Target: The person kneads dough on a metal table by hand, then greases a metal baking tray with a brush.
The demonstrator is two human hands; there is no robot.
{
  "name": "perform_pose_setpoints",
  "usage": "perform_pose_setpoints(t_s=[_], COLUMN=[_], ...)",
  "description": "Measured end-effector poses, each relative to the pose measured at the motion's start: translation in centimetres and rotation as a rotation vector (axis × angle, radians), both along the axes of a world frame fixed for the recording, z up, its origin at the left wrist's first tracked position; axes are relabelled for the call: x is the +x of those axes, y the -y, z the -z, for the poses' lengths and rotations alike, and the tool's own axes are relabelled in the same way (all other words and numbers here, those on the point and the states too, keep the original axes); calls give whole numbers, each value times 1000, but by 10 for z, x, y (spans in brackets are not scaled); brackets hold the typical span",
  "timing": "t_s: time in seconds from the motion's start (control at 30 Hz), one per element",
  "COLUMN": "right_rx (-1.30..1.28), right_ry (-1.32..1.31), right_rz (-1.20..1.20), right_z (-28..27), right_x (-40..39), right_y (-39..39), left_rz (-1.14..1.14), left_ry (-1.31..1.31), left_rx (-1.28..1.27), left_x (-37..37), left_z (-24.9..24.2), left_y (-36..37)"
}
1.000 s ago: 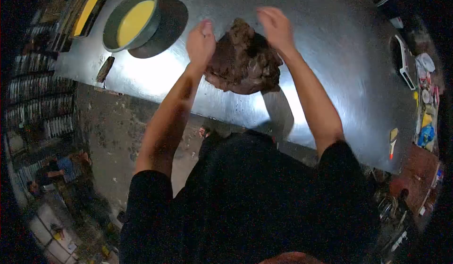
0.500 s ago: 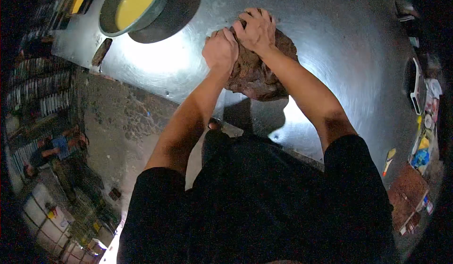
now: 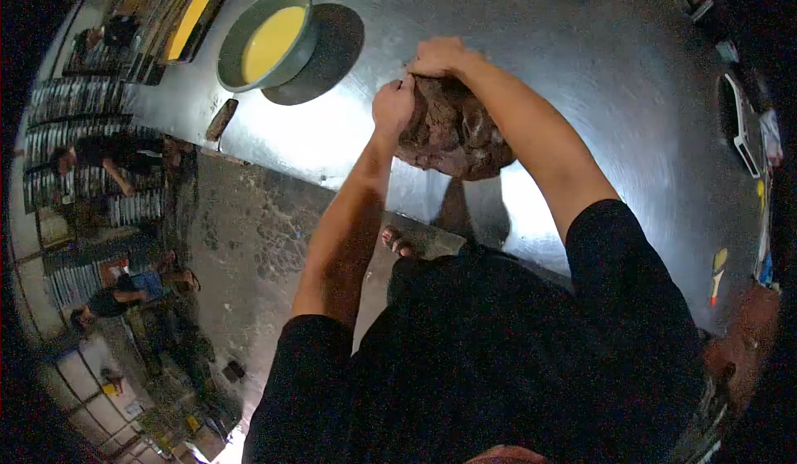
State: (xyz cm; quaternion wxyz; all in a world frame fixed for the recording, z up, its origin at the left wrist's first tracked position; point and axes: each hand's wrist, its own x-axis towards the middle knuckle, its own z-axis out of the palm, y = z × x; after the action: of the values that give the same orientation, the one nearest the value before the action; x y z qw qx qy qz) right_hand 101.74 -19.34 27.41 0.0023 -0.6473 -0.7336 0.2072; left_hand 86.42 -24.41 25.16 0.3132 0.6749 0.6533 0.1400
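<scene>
A big lump of dark brown dough (image 3: 452, 136) lies on the shiny metal table (image 3: 614, 90), its surface folded and creased. My left hand (image 3: 393, 109) is curled on the far left edge of the dough, fingers closed against it. At the far edge, my right hand (image 3: 438, 57) has its fingers bent over the dough, gripping it. The fingertips of both hands are partly hidden. To the left stands a grey bowl (image 3: 226, 67) holding a yellow liquid (image 3: 274, 42).
A dark oblong piece (image 3: 221, 120) lies near the table's left edge. On the right are a brush (image 3: 718, 275) and a white-framed object (image 3: 741, 136). Across the floor (image 3: 249, 207), two people, one in a dark top (image 3: 124, 155), are near racks of trays (image 3: 79, 103).
My right hand has turned and curled over the dough's far edge; my left hand still grips its left side. The view has shifted, showing more of the left side and a second person.
</scene>
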Motion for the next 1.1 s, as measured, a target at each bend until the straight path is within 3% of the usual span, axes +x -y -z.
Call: perform_pose_setpoints(t_s=[0.1,0.17,0.23,0.3,0.37,0.47,0.53,0.57,0.6,0.67,0.73,0.83,0.9,0.97,1.03,1.1], right_rx=[66,106,585,869,894,883,748,745,539,93,176,254,346,418,557,671], right_ry=[-182,-301,-493,-585,-613,-655,-652,-652,-560,-292,-44,-122,-26,-40,-159,-197], right_rz=[-9,-62,-29,12,34,31,24,28,55,146,166,295,108,68,77,132], right_z=[5,4,-5,6,9,7,-1,-11,-25,-74,-90,-57,-23,-18,-18,-10], right_x=[23,43,52,54,55,63,67,69,71,64,48,25,11,18,28,35], right_y=[29,61,116,157,189,195,190,187,179,156,129,106,108,128,154,179], left_rz=[-21,75,142,219,310,418,87,-29,-38,114,185,192,235,255,306,373], left_ry=[29,-80,-106,-121,-129,-54,94,50,21,-82,-151,-153,-152,-196,-250,-315], left_rx=[-115,304,610,669,748,566,-156,99,169,-20,-96,-109,228,196,449,387], left_x=[16,26,33,37,35,24,17,13,10,20,37,45,41,41,42,44], left_z=[-42,-47,-44,-50,-58,-67,-137,-126,-117,-80,-59,-55,-46,-44,-41,-42], left_y=[36,76,118,152,168,157,110,83,58,38,65,96,108,121,138,149])
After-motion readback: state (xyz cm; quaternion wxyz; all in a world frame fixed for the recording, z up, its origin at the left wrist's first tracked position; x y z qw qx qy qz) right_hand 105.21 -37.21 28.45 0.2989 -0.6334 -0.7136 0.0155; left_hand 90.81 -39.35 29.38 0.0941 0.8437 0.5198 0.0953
